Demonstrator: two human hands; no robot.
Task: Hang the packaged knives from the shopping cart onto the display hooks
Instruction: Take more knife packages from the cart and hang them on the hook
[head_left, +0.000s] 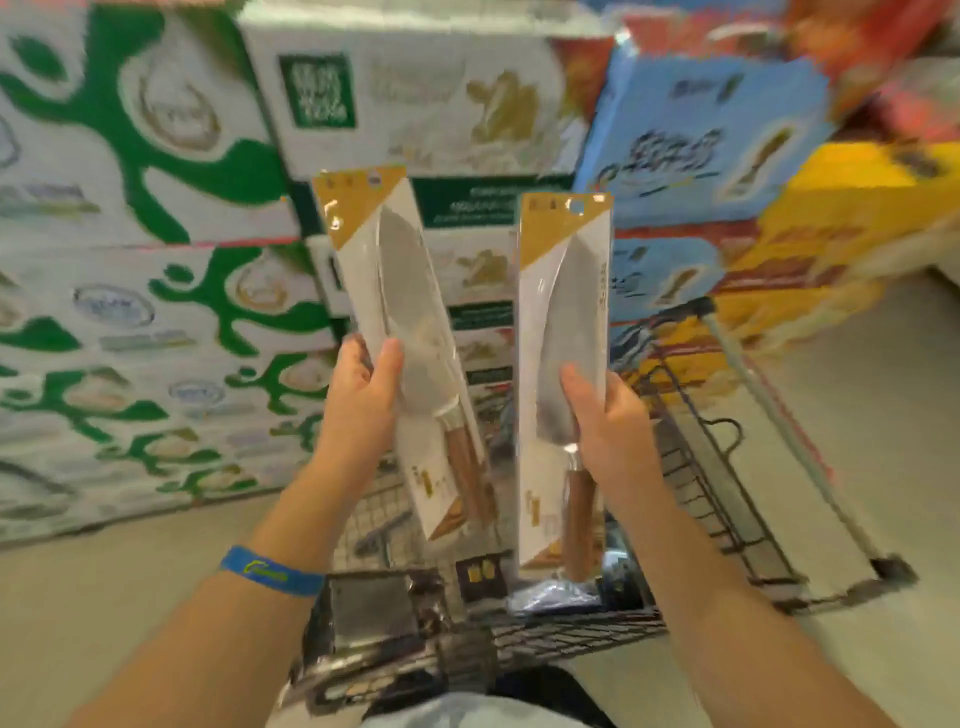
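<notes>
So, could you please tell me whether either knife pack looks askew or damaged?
The left pack leans, top leftward, in the left hand; the right pack stands nearly upright in the right hand. No damage shows through the blur.

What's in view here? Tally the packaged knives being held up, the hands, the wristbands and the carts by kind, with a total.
Packaged knives: 2, the left knife pack and the right knife pack
Hands: 2, the left hand and the right hand, each gripping one pack
Blue wristband: 1
Shopping cart: 1
Total: 6
</notes>
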